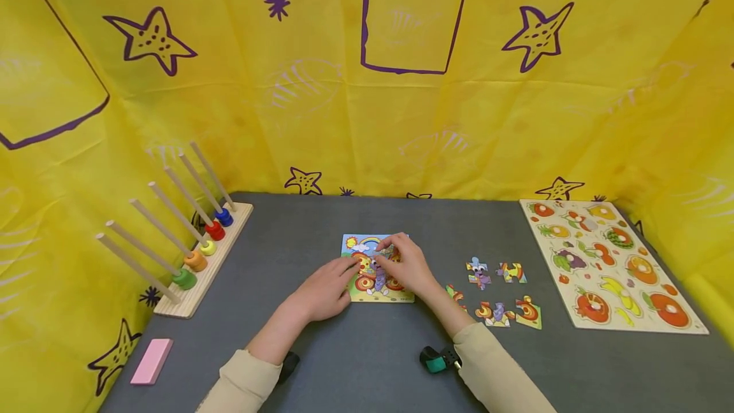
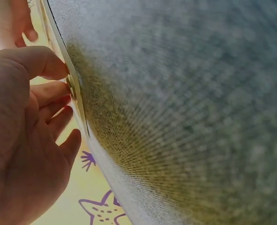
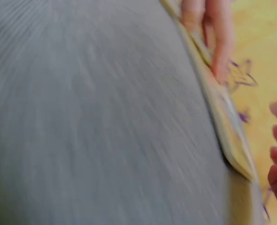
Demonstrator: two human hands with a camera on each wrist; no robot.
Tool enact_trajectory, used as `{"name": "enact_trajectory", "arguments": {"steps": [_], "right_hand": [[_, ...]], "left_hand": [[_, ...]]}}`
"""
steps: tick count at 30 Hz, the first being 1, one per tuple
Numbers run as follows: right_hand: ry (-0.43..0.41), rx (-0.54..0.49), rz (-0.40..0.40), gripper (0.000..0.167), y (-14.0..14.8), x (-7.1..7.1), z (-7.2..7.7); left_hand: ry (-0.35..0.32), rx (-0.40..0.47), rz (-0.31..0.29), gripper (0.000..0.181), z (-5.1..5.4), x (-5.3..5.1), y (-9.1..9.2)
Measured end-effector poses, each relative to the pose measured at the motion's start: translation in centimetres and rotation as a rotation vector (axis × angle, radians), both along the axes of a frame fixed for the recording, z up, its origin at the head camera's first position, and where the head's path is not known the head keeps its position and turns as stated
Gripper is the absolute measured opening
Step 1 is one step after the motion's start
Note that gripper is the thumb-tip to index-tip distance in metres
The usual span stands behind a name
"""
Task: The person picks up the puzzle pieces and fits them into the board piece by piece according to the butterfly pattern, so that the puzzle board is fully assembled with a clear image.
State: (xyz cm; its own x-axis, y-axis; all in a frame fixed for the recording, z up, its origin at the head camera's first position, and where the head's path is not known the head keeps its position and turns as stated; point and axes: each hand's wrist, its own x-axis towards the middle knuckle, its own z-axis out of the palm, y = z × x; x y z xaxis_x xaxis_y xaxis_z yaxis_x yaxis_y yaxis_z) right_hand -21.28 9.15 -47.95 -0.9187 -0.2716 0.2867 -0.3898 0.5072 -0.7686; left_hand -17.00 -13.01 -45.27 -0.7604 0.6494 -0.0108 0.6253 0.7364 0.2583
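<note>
Grey tabletop [image 1: 355, 362]: a cartoon puzzle board [image 1: 384, 299] lies near the centre.
Left hand [image 1: 323, 289]: extended fingers rest on the puzzle board's left side.
Right hand [image 1: 408, 266]: arches over the puzzle board, thumb and fingers parted, apart from the left hand.
Loose pieces [image 1: 478, 275]: lie between the puzzle board and a fruit board [image 1: 645, 324].
Peg rack [image 1: 213, 262]: stands at left with coloured rings [image 1: 185, 280], a pink block [image 1: 151, 361] nearby.
</note>
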Motion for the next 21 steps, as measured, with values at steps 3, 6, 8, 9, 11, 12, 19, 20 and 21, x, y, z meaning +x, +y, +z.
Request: {"name": "enact_trajectory", "arguments": {"steps": [3,6,8,9,11,12,19,20,21], "right_hand": [[0.023,-0.006,-0.063,0.008,2.3,0.2,0.7],[0.020,0.039,-0.130,0.007,5.8,0.7,1.2],[0.010,0.080,-0.158,0.010,8.4,1.1,1.3],[0.000,0.108,-0.171,0.012,9.7,1.4,1.4],[-0.019,0.165,-0.178,0.018,12.1,1.9,1.5],[-0.034,0.193,-0.181,0.023,13.2,2.2,1.6],[-0.094,0.336,-0.185,0.048,17.2,4.1,2.0],[-0.098,0.345,-0.186,0.049,17.4,4.2,1.9],[-0.102,0.352,-0.187,0.050,17.5,4.3,1.8]], "left_hand": [[-0.061,0.002,0.008,0.052,0.0,-0.1,0.1],[-0.107,-0.006,0.031,0.054,-0.1,-0.1,0.1],[-0.124,-0.010,0.042,0.055,-0.1,-0.1,0.1],[-0.125,-0.009,0.043,0.055,-0.2,-0.1,0.1],[-0.126,-0.008,0.042,0.055,-0.2,-0.1,0.1],[-0.123,-0.006,0.039,0.055,-0.2,-0.2,0.1],[-0.089,0.005,0.013,0.053,-0.3,-0.2,0.3],[-0.089,0.005,0.012,0.053,-0.3,-0.2,0.3],[-0.089,0.009,0.010,0.053,-0.3,-0.2,0.4]]}}
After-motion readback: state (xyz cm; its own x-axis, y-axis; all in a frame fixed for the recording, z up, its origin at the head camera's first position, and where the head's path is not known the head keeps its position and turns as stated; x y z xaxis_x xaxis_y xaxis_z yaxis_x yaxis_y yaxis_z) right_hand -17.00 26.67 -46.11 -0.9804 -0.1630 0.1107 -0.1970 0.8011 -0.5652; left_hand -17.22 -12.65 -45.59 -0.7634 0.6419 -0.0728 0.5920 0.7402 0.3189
